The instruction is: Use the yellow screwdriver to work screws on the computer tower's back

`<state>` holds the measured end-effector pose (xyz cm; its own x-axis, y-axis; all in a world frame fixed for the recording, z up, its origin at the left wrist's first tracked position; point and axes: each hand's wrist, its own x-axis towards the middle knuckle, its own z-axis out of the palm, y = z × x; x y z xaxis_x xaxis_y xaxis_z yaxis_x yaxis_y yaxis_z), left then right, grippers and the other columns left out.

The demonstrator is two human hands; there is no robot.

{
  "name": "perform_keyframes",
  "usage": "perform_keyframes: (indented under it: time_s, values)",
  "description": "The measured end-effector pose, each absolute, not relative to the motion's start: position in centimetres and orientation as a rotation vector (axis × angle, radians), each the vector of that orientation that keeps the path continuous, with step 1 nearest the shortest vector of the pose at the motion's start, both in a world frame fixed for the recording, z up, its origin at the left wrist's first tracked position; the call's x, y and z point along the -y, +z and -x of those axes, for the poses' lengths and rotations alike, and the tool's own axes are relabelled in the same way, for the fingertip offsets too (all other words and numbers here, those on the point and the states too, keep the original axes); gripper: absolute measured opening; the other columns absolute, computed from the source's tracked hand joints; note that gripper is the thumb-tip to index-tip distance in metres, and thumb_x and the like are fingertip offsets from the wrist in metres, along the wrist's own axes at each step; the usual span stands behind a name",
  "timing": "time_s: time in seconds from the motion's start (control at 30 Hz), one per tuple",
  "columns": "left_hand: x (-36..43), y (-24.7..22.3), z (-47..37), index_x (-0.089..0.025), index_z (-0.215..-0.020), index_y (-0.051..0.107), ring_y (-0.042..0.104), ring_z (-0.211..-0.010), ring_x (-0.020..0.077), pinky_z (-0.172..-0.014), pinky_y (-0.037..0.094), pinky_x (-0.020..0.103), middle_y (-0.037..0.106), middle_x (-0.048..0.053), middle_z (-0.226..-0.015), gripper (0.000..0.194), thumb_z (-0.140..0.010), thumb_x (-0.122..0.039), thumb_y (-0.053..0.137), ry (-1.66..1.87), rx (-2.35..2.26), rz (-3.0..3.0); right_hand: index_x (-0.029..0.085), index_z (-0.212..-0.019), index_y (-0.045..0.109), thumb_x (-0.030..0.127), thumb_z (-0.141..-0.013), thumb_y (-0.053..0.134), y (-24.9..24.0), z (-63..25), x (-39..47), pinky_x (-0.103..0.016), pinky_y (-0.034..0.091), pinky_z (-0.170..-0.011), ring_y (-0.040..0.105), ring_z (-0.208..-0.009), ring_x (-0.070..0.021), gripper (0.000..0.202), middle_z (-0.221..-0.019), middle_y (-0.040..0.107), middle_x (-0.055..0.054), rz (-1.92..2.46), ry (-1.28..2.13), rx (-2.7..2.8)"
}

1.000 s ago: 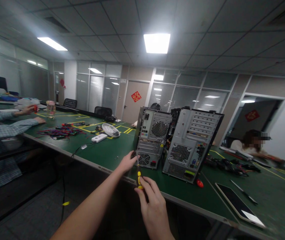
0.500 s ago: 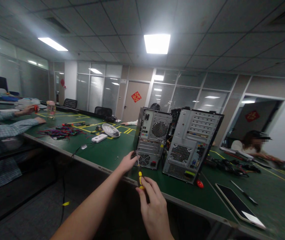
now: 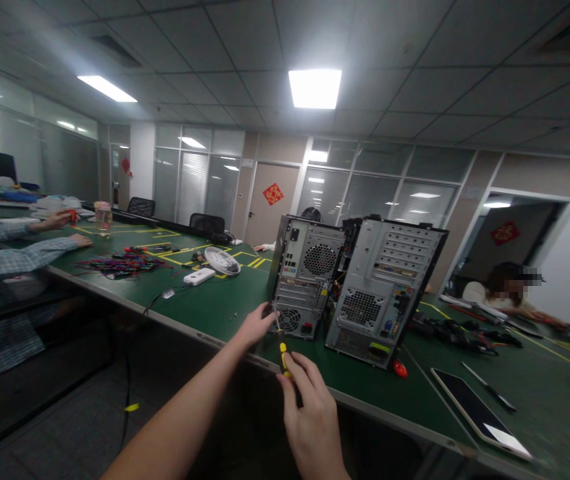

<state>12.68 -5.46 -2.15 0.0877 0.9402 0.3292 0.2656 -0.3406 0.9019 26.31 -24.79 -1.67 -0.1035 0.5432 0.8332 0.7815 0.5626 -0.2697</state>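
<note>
A bottle [image 3: 103,221] stands beyond tangled wires [image 3: 123,265]; black cables [image 3: 457,333] lie rightward.

Ceiling [image 3: 365,27]: grey square tiles, with a dark vent [image 3: 116,51] at left
Light panels [image 3: 315,89]: bright white, set flush overhead
Glass partitions [image 3: 422,203]: pale-framed, some backed by slatted blinds, catching reflections
Closed door [image 3: 287,217]: beige, bearing a red diamond-shaped paper decoration [image 3: 273,194]
Pillar [image 3: 142,160]: white, left of the glass
Office chairs [image 3: 207,222]: two, black-backed, beyond the table
Worktable [image 3: 199,307]: green top, yellow tape lines [image 3: 435,309]
Floor [image 3: 65,420]: dark grey, dimly lit
</note>
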Motion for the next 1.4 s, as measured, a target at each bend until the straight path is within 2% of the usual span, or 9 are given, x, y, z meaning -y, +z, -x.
perform_keyframes:
  time_s: [0.13,0.3,0.47,0.57,0.73,0.9,0.97,1.17,1.4]
  values:
    - [5.42,-2.21,-12.65,-0.015,-0.135,0.059,0.058,-0.129,0.0294,-0.111,0.041,0.038,0.063,0.013,-0.138,0.060,-0.086,-0.049,0.060,1.283,-1.188,-1.708,0.020,-0.117,0.068,0.022,-0.097,0.057,-1.77,-26.02,24.79,-0.032,0.058,-0.092,0.070,-0.104,-0.0211,0.023,-0.116,0.069,-0.010,1.089,-0.244,1.741]
    - [5.45,-2.14,-12.64,-0.015,-0.135,0.059,0.058,-0.129,0.0285,-0.111,0.041,0.038,0.062,0.013,-0.139,0.059,-0.086,-0.048,0.060,1.297,-1.167,-1.698,0.018,-0.116,0.067,0.025,-0.097,0.059,-1.84,-25.88,24.68,-0.031,0.059,-0.090,0.071,-0.101,-0.0210,0.022,-0.111,0.071,-0.010,1.064,-0.210,1.698]
    - [5.70,-1.92,-12.65,-0.016,-0.133,0.061,0.058,-0.129,0.0282,-0.112,0.041,0.038,0.064,0.012,-0.137,0.057,-0.085,-0.047,0.061,1.305,-1.136,-1.686,0.021,-0.125,0.067,0.023,-0.100,0.053,-1.44,-26.11,24.81,-0.033,0.057,-0.094,0.069,-0.108,-0.0215,0.029,-0.122,0.068,-0.011,1.077,-0.293,1.735]
    - [5.65,-2.00,-12.65,-0.016,-0.134,0.060,0.058,-0.129,0.0286,-0.112,0.041,0.038,0.063,0.012,-0.138,0.059,-0.085,-0.048,0.061,1.303,-1.144,-1.676,0.022,-0.124,0.068,0.022,-0.099,0.052,-1.27,-26.19,24.89,-0.033,0.057,-0.094,0.069,-0.108,-0.0216,0.029,-0.123,0.068,-0.010,1.095,-0.321,1.737]
    - [5.38,-2.28,-12.66,-0.017,-0.134,0.060,0.057,-0.130,0.0286,-0.112,0.040,0.038,0.063,0.012,-0.138,0.059,-0.085,-0.050,0.062,1.313,-1.156,-1.689,0.019,-0.115,0.068,0.027,-0.098,0.057,-1.30,-25.97,24.85,-0.030,0.058,-0.088,0.071,-0.098,-0.0205,0.022,-0.108,0.072,-0.009,1.060,-0.277,1.698]
    - [5.39,-2.24,-12.64,-0.015,-0.137,0.058,0.057,-0.131,0.0282,-0.112,0.040,0.037,0.061,0.013,-0.140,0.064,-0.084,-0.052,0.061,1.288,-1.161,-1.675,0.019,-0.098,0.067,0.034,-0.098,0.058,-1.14,-25.99,24.82,-0.027,0.057,-0.069,0.070,-0.075,-0.0183,0.017,-0.085,0.070,-0.004,1.093,-0.210,1.684]
    - [5.39,-2.22,-12.61,-0.014,-0.138,0.057,0.056,-0.131,0.0284,-0.112,0.039,0.037,0.061,0.014,-0.140,0.065,-0.085,-0.051,0.061,1.278,-1.164,-1.673,0.019,-0.101,0.067,0.035,-0.098,0.058,-1.05,-26.09,24.84,-0.028,0.057,-0.070,0.071,-0.077,-0.0189,0.018,-0.088,0.070,-0.005,1.099,-0.209,1.680]
    - [5.37,-2.19,-12.62,-0.015,-0.135,0.059,0.057,-0.130,0.0288,-0.112,0.039,0.038,0.062,0.013,-0.139,0.061,-0.084,-0.050,0.063,1.297,-1.174,-1.666,0.020,-0.116,0.067,0.030,-0.098,0.059,-1.34,-26.03,24.81,-0.033,0.057,-0.091,0.069,-0.102,-0.0218,0.023,-0.112,0.069,-0.010,1.061,-0.246,1.687]
    - [5.80,-1.75,-12.68,-0.013,-0.138,0.056,0.056,-0.132,0.0281,-0.112,0.040,0.037,0.060,0.014,-0.142,0.063,-0.086,-0.048,0.059,1.264,-1.181,-1.690,0.021,-0.120,0.068,0.027,-0.098,0.057,-1.58,-25.85,24.82,-0.032,0.058,-0.089,0.070,-0.101,-0.0216,0.025,-0.115,0.068,-0.010,1.102,-0.261,1.748]
